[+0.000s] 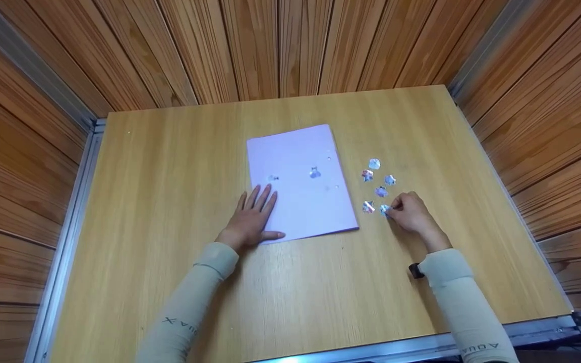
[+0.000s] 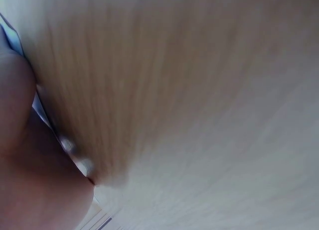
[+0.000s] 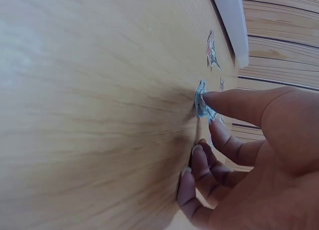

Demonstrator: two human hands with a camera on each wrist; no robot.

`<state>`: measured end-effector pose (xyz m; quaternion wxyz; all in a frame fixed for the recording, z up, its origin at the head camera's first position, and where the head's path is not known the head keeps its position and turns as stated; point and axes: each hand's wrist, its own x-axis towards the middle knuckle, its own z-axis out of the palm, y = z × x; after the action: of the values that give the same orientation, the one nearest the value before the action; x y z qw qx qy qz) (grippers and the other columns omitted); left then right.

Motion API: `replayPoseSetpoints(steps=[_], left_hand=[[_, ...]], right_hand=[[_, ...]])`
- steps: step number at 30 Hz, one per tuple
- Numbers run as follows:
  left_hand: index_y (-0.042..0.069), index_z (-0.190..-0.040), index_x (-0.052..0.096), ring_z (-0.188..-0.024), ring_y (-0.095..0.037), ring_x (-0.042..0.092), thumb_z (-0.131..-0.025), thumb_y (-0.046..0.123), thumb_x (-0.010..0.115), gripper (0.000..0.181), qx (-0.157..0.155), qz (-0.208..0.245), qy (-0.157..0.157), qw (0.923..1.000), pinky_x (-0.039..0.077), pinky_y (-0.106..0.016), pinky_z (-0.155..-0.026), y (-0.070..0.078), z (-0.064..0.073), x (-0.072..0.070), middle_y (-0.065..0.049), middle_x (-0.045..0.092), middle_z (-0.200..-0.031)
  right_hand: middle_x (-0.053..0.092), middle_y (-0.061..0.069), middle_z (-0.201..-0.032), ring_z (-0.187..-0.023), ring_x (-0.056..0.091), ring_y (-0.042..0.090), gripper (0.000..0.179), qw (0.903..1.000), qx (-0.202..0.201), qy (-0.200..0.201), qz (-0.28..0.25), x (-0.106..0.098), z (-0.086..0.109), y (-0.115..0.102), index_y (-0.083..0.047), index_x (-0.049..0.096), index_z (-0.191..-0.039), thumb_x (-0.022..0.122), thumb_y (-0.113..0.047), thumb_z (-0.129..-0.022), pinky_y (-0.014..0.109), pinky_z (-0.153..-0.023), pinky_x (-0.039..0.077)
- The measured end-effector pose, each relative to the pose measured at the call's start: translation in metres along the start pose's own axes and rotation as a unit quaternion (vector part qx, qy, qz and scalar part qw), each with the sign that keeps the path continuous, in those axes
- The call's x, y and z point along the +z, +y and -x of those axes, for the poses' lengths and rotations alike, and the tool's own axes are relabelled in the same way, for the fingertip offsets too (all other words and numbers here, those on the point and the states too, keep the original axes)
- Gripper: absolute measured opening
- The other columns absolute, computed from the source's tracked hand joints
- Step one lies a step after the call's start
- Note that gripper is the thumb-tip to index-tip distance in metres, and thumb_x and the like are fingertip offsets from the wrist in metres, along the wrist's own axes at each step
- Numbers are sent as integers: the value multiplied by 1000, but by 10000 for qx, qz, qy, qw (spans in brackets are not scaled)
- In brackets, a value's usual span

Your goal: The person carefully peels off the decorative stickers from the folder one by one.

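Observation:
A lilac folder or sheet of card [image 1: 310, 206] lies on the table, with a few small shiny stickers, such as a bluish one [image 1: 314, 172], on its surface. My left hand [image 1: 247, 222] rests flat on its lower left edge, fingers spread. To the right of the card, my right hand [image 1: 411, 214] pinches a blue star-shaped sticker [image 1: 385, 209] between thumb and forefinger. In the right wrist view the thumb covers part of that blue sticker [image 3: 200, 101], and the other fingers curl beneath. The left wrist view shows mostly blurred table and part of the hand.
Several more shiny star-shaped pieces lie right of the card, among them a pink one [image 1: 368, 206], a purple one [image 1: 381, 191] and a pale one [image 1: 374, 164]. Wood-panelled walls [image 1: 280, 50] stand behind and beside the table [image 1: 169, 166]. A metal rail [image 1: 421, 343] runs along its front.

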<state>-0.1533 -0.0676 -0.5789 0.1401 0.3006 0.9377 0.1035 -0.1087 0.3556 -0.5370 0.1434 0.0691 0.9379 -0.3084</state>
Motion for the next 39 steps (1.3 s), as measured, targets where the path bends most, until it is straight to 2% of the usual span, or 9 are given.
replayPoseSetpoints(steps=[10,14,17,20,23,33,38,39], left_hand=[[14,-166,10,-158,-38,-4,-92,73,53,104,32,-26,36,10000,2,-60,-125,-1,2,-1,-11,0,-173],[13,-166,11,-158,-38,-3,-92,73,53,103,48,-88,48,9999,3,-61,-125,0,1,-1,-11,1,-173],[13,-166,10,-158,-38,-2,-92,75,51,105,29,-198,9,9998,4,-61,-125,0,1,0,-11,1,-173],[13,-166,10,-158,-38,-2,-91,76,51,106,-9,-257,-14,9997,4,-61,-125,0,0,0,-11,1,-173],[13,-166,10,-158,-37,-3,-91,75,52,106,-21,-233,-20,9997,4,-61,-125,0,0,0,-11,0,-173],[14,-166,9,-158,-38,-3,-92,75,52,106,12,-161,-28,9999,3,-61,-124,2,0,-3,-11,-1,-173],[15,-166,8,-158,-37,-5,-93,73,53,104,-51,-181,-77,9998,2,-61,-125,3,-1,-1,-10,-2,-173],[14,-166,7,-158,-36,-6,-93,73,52,104,-30,-183,-45,9998,0,-60,-125,3,0,-2,-10,-3,-173]], right_hand=[[48,17,-110,-97,52,31,29,9999,101,-31,-95,-2,-7,-12,3,51,-119,63,-16,-100,38,-80,47],[51,20,-113,-102,53,34,34,9996,-235,122,-114,2,-13,-25,5,52,-123,65,-15,-99,44,-86,50],[55,24,-115,-107,56,39,34,9973,-652,316,-90,6,-18,-37,9,55,-122,66,-12,-97,51,-92,51],[57,25,-116,-109,59,42,33,9950,-918,371,-93,12,-24,-51,9,58,-119,67,-11,-96,54,-93,52],[57,25,-116,-110,60,42,32,9943,-1030,272,-73,18,-30,-64,9,58,-119,67,-12,-96,53,-92,52],[54,15,-115,-105,55,31,27,9959,-891,-144,35,40,-45,-98,0,61,-120,65,-17,-99,44,-88,53],[56,17,-118,-106,57,33,29,9950,-959,-281,-61,41,-51,-108,0,61,-123,64,-17,-100,44,-90,54],[56,17,-119,-108,57,33,30,9945,-1001,-296,-99,38,-45,-117,1,60,-124,64,-17,-101,43,-91,54]])
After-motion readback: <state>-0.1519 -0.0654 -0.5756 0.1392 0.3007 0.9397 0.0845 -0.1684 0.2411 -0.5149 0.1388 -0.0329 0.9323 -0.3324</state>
